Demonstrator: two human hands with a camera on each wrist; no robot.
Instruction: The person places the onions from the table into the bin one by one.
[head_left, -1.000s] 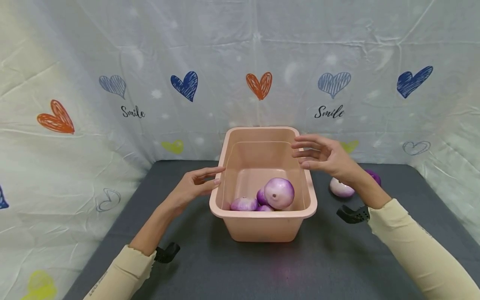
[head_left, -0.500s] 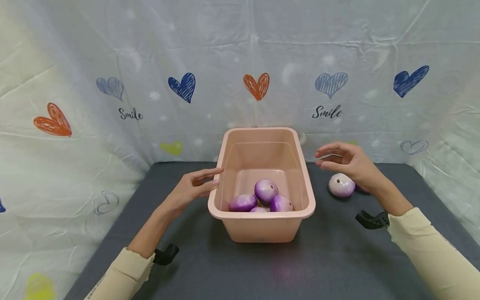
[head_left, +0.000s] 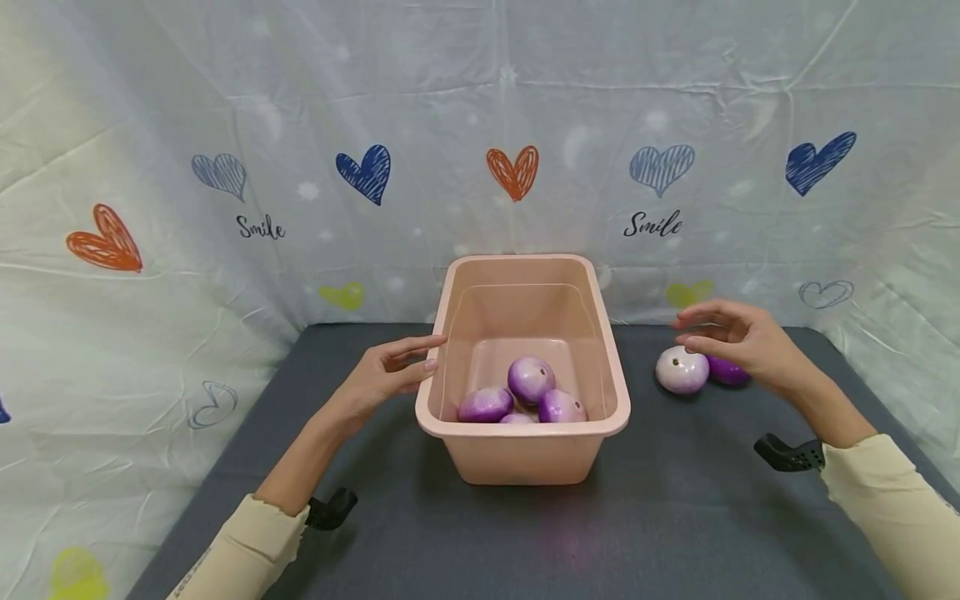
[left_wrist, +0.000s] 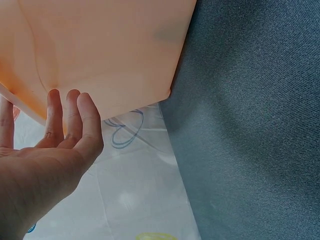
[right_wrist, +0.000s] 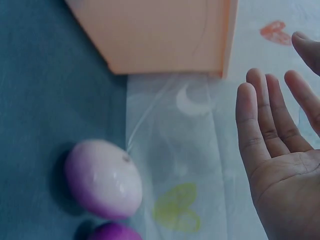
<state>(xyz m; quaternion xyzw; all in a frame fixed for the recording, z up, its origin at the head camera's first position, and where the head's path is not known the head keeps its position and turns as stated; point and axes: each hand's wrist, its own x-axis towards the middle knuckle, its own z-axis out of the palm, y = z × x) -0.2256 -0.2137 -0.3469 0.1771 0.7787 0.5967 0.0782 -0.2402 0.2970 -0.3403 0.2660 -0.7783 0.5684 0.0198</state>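
Observation:
A peach-coloured plastic tub point(head_left: 525, 457) stands mid-table, holding several purple-and-white onions, among them a top one point(head_left: 531, 380), a left one point(head_left: 486, 405) and a right one point(head_left: 562, 407). At the tub's left rim is my left hand point(head_left: 382, 375), its fingertips touching the edge; the left wrist view shows loosely bent fingers point(left_wrist: 90, 125) against the outer wall. My right hand point(head_left: 750, 346) holds nothing and hovers over two onions right of the tub. One is pale point(head_left: 682, 371); the deeper purple one point(head_left: 726, 372) is partly hidden behind the hand.
A dark grey cloth point(head_left: 480, 542) covers the table. White sheeting point(head_left: 435, 100) printed with hearts hangs close behind the tub and along both sides. A black wrist strap point(head_left: 787, 454) sits on the right forearm, another point(head_left: 333, 508) on the left.
My right hand has moved right, from the tub's right rim to above the two loose onions. Inside the tub the large onion has rolled and settled among the others. The left hand stays put.

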